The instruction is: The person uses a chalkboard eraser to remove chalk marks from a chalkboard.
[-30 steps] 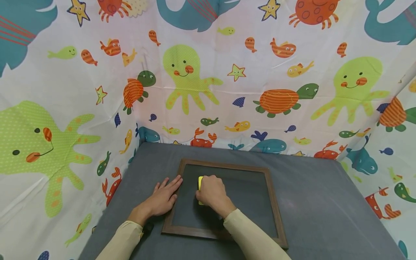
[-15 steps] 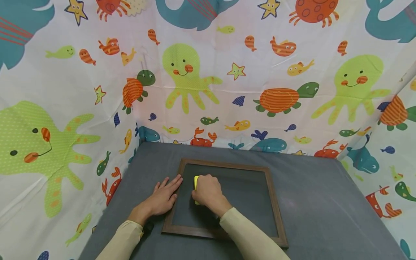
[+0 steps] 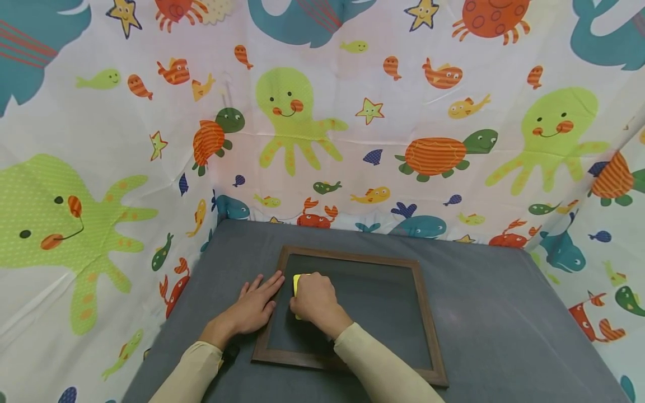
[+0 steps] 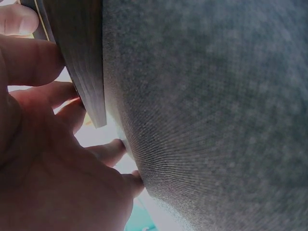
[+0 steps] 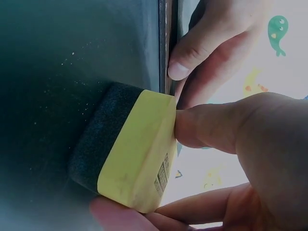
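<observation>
A small chalkboard [image 3: 373, 313] in a brown wooden frame lies flat on the grey table. My right hand [image 3: 317, 299] grips a board eraser [image 5: 139, 149], yellow on its back with a dark felt face against the board, over the board's left part. In the right wrist view the thumb presses its yellow back and fingers curl at its lower end. My left hand [image 3: 252, 307] lies with fingers spread at the board's left edge, fingertips and thumb on the wooden frame [image 4: 79, 53]. In the left wrist view, two other fingertips reach down to the cloth.
Grey cloth covers the table [image 3: 494, 313] around the board. A white curtain [image 3: 332, 129] printed with sea animals hangs behind and at both sides. Specks of pale dust [image 5: 79, 84] dot the board near the eraser.
My right hand has slid the eraser a little to the left across the board, toward the left hand. The left hand and the board have stayed in place.
</observation>
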`<move>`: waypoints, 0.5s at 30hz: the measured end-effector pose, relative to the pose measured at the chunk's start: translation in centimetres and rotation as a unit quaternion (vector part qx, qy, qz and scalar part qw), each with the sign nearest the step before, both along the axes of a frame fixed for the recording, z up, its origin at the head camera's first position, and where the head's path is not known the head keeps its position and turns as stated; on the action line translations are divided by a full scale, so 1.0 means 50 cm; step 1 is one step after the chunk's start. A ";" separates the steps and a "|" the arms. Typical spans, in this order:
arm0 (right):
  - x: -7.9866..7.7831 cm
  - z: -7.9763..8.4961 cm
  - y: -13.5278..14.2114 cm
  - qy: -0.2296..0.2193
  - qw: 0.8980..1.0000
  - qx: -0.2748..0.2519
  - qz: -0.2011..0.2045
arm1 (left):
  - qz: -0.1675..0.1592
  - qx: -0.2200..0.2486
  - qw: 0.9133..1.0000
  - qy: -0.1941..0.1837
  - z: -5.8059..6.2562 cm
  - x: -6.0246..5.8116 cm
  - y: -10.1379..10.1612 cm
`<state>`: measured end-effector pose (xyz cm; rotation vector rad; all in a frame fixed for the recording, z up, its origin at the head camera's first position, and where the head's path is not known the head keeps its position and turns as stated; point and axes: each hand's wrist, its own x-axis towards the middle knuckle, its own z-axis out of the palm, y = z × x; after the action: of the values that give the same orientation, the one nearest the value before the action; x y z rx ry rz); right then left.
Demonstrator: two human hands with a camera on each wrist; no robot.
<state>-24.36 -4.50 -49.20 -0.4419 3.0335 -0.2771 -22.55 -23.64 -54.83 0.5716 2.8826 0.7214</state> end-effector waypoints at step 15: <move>0.006 0.002 -0.003 -0.003 1.000 -0.002 -0.011 | -0.001 -0.002 1.000 -0.001 -0.001 -0.001 0.001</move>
<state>-24.06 -4.64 -49.08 -0.4081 3.0348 -0.2841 -22.59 -23.57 -54.88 0.5734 2.8801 0.7160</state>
